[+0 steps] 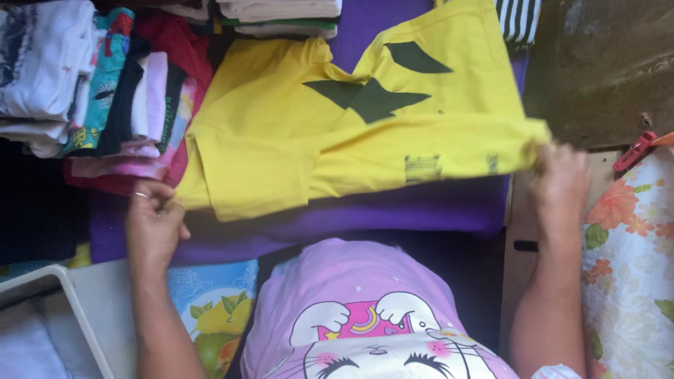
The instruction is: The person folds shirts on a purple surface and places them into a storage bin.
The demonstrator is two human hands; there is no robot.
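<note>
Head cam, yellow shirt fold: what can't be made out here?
- Yellow cotton T-shirt: underside hidden by its own folded layers.
- Left hand and right hand: fingertips hidden, curled into the hem.
- Purple sheet: mostly covered by the shirt.
- Stack of folded clothes: cut by the top edge.
- Red clip: too small to identify.

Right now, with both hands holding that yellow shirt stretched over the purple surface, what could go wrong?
1. The left hand and right hand pinch only the corners of the yellow shirt; a slip could undo the fold.
2. The stack of folded clothes sits right beside the shirt's left edge and could get knocked over.
3. The shirt's right edge reaches the end of the purple surface and might slide off.
</note>
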